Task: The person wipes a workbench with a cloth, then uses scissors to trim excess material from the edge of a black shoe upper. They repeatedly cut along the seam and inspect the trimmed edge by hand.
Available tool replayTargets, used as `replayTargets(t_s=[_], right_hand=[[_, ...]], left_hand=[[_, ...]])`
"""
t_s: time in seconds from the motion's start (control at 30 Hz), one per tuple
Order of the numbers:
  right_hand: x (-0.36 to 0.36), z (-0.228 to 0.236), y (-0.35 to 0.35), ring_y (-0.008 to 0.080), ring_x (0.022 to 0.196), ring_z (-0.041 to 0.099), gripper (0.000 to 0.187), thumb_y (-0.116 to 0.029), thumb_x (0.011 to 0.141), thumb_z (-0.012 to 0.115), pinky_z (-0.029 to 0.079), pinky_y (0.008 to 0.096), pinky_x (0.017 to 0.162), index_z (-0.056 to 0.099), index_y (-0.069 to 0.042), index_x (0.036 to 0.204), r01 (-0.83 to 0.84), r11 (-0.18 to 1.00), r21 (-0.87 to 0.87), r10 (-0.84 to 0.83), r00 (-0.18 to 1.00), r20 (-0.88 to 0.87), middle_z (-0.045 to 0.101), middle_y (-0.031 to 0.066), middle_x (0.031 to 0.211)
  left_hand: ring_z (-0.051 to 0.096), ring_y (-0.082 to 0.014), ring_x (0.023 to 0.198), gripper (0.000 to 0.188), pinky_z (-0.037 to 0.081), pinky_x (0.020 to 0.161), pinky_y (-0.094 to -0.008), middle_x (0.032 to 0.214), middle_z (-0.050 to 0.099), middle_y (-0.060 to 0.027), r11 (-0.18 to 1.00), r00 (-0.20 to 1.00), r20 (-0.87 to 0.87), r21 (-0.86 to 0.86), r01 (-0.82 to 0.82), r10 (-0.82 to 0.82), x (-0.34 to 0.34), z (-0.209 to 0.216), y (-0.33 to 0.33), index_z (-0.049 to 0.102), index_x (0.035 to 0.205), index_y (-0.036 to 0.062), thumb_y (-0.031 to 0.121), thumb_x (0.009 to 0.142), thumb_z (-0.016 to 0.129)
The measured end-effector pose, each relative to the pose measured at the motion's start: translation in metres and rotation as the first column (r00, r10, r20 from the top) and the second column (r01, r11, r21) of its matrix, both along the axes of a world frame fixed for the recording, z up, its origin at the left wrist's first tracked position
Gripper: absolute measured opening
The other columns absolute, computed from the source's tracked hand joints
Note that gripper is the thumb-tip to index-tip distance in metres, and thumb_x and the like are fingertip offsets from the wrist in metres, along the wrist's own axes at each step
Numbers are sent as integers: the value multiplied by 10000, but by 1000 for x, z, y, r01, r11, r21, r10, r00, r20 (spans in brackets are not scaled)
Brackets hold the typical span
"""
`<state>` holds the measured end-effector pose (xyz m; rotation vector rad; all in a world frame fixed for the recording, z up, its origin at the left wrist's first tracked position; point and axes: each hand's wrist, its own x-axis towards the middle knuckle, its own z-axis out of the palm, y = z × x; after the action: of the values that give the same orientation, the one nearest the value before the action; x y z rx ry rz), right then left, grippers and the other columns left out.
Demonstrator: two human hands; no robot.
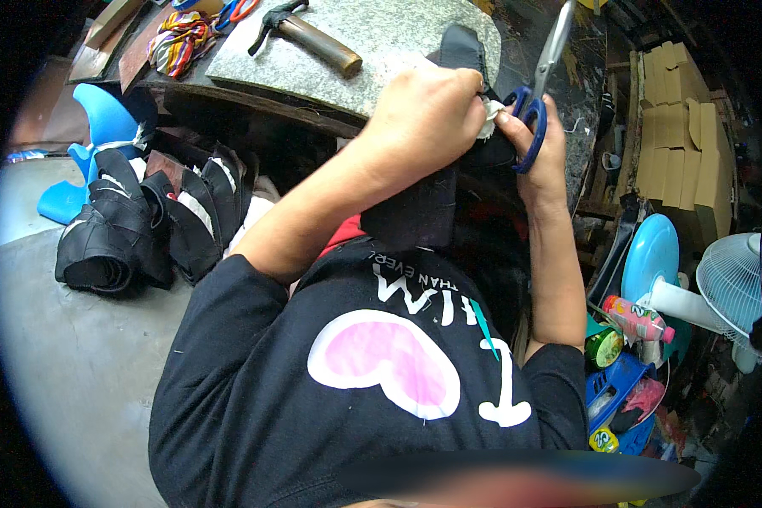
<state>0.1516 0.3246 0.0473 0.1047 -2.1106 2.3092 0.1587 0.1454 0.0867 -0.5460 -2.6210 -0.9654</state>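
Scissors (543,78) with dark blue handles show in the head view, gripped by the fingers of the right hand (540,157), blades pointing away from the person. That hand's thumb touches a small white piece (488,118). The left hand (423,110) curls beside the white piece, against a black strip (463,49); its fingertips are hidden, so whether they grip anything cannot be told. A hammer (322,42) lies on the speckled slab (398,38) nearby.

The head-worn fisheye looked down from near above and behind the left grip (427,110) and right grip (542,140), toward the counter (588,85).
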Motion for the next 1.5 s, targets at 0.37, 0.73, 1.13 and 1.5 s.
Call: replayTargets(t_s=[0.37, 0.73, 1.13, 1.5], right_hand=[[61, -4, 57, 40, 610, 524, 323, -83, 811, 759, 413, 173, 545, 492, -42, 990, 168, 940, 297, -206, 973, 103, 572, -6, 724], [113, 4, 65, 144, 475, 528, 614, -603, 924, 451, 417, 229, 459, 501, -4, 1050, -252, 964, -85, 264, 872, 412, 575, 110, 582], [24, 1, 93, 133, 579, 586, 343, -385, 816, 731, 440, 260, 537, 597, -77, 885, 127, 581, 804, -266, 963, 40, 627, 42, 673], [-7, 36, 5, 255, 817, 668, 318, -307, 882, 657, 508, 333, 720, 686, -21, 1018, 133, 777, 616, 108, 935, -339, 676, 181, 928]], left_hand=[[648, -321, 779, 181, 518, 704, -386, 829, 642, -151, 990, 999, -46, 138, 22, -16, 2, -36, 41, 669, 861, 15, 180, 788, 674], [649, -318, 778, 200, 518, 704, -371, 838, 642, -162, 972, 995, -96, 229, 56, -35, 7, -41, 36, 659, 930, -3, 141, 793, 678], [675, -336, 865, 292, 523, 795, -375, 936, 674, -227, 989, 989, 147, 151, -1, -21, -11, -19, -15, 653, 1070, -14, 88, 808, 573], [649, -354, 796, 198, 512, 739, -448, 807, 657, -173, 993, 991, -60, 19, -118, 119, -9, -28, -4, 663, 867, 12, 194, 804, 617]])
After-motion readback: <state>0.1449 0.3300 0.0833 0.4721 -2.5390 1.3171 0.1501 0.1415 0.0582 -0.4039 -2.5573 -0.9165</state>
